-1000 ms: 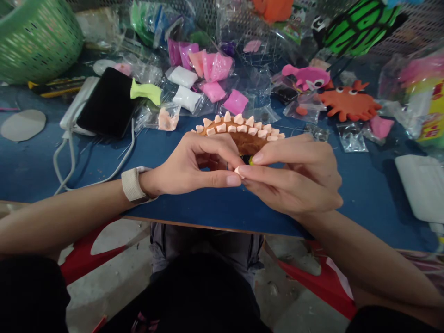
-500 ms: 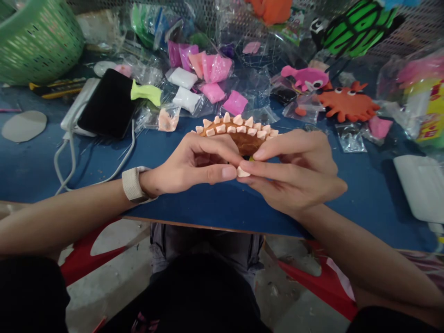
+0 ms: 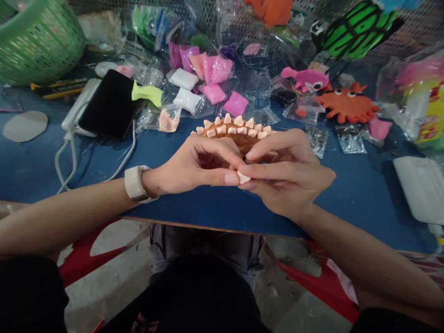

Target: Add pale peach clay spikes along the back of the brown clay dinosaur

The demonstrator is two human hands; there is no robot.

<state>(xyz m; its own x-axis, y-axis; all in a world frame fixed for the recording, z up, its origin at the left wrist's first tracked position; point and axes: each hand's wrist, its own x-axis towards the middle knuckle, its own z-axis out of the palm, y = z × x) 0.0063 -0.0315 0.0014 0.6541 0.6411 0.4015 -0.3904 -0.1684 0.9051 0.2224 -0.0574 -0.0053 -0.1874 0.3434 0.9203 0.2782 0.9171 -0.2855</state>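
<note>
Between the fingertips of both hands is a small pale peach piece of modelling clay point(image 3: 243, 177). My left hand point(image 3: 204, 164) pinches its left side with thumb and forefinger. From the right, my right hand point(image 3: 287, 173) pinches the same piece, with its forefinger held a little above. Just behind the hands, on the blue table, lies a brown clay shape point(image 3: 243, 143) edged with two rows of pale peach pointed bits point(image 3: 238, 121). My hands hide its lower part.
A phone point(image 3: 109, 104) and white cable point(image 3: 121, 159) lie left, below a green basket point(image 3: 41, 41). Wrapped clay packets point(image 3: 187, 100) spread along the back. An orange clay crab point(image 3: 348, 102) and pink clay fish point(image 3: 305, 79) sit back right. A white device point(image 3: 419, 187) lies at right.
My right hand has shifted slightly left and its fingers have closed in around the peach clay piece. The piece has turned a little and sits slightly lower; my left hand barely moved.
</note>
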